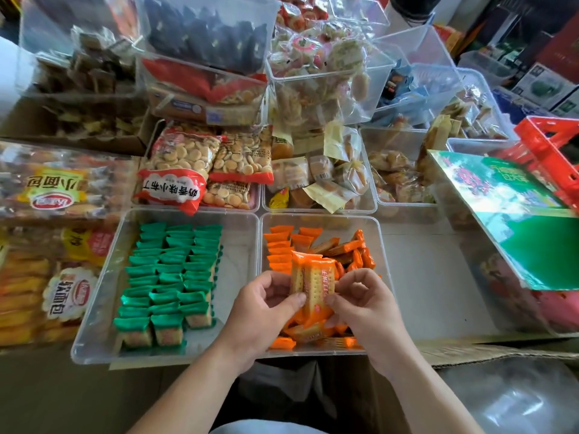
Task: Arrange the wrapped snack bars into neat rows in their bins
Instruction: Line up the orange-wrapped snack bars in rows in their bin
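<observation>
Crowded shop counter of clear snack tubs: both hands, left hand (266,303) and right hand (360,303), pinch a small stack of orange bars (311,281) above the orange bin (387,277), best squared flush, then set beside its started left-hand row, matching the green bin (103,277).

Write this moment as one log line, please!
left hand + right hand: holding orange bars | green bars: neat rows | orange bin: partly jumbled
</observation>
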{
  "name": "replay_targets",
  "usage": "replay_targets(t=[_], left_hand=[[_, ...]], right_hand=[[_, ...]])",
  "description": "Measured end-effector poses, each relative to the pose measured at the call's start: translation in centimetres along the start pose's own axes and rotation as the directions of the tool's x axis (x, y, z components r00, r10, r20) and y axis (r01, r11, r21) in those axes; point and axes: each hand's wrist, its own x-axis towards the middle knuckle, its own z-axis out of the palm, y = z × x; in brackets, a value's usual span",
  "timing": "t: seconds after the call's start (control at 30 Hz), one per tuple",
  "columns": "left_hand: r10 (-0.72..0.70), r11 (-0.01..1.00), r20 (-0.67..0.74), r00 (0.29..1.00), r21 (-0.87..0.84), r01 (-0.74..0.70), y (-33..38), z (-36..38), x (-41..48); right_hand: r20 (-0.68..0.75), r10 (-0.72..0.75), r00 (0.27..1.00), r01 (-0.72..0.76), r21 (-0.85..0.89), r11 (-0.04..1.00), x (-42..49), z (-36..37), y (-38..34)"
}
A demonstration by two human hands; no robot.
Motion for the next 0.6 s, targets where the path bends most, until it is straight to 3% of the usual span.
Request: replay_targets(t=[0.2, 0.37, 0.5, 0.6], left_hand=[[-0.017, 0.997, 0.008, 1.000, -0.069, 0.018, -0.1, 0.1, 0.3], [0.018, 0.999, -0.030, 0.999, 0.027, -0.017, -0.1, -0.1, 1.0], [0.093, 0.986, -0.132, 0.987, 0.151, -0.073, 0.0, -1.4, 2.6], [0.158, 0.947, -0.073, 0.985, 0.294, -0.130, 0.6, -2.3, 3.5]], right_hand=[[-0.019, 0.019, 1.000, -0.019, 0.001, 1.000, 0.8, 0.1, 0.0], [0.009, 0.003, 1.000, -0.003, -0.021, 1.000, 1.4, -0.5, 0.8], [0.184, -0.122, 0.975, 0.163, -0.227, 0.960, 1.8, -2.4, 0.3], [0.375, -0.200, 0.905, 0.369, -0.459, 0.808, 2.5, -3.5, -1.1]])
